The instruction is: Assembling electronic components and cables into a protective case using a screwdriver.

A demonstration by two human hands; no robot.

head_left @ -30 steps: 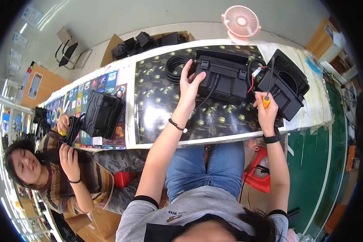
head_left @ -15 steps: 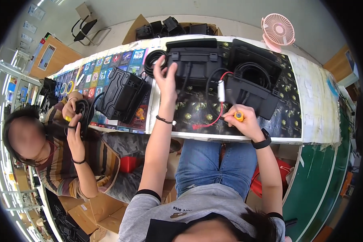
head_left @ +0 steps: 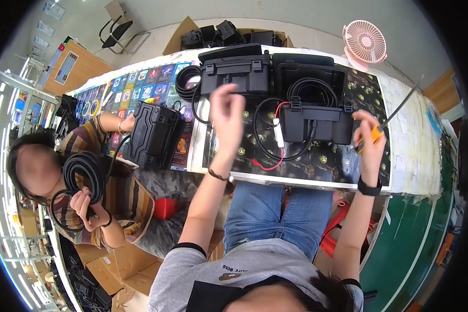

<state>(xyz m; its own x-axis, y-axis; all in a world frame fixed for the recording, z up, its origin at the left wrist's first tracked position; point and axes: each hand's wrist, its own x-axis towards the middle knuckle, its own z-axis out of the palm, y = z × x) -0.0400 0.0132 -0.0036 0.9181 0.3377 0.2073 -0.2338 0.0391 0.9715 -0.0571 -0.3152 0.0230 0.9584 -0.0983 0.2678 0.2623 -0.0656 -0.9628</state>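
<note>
My left hand, slightly blurred, is raised empty with fingers apart, in front of a closed black plastic case. My right hand grips a screwdriver by its yellow-orange handle. The screwdriver's long shaft points up and right, over the table's right part. Left of that hand stands an open black case, its lid tipped back and coiled black corrugated cable inside. From its left side runs a red wire with a white inline holder, lying on the dark mat.
At my left a co-worker's hand holds a coil of black cable; another black case stands before them. A cable coil lies beside the closed case. A pink fan stands at the far right, a carton behind the table.
My right hand has moved right with the screwdriver, away from the red wire. My left hand has shifted right and nearer. The open case now sits straighter. The co-worker's hands have moved apart.
</note>
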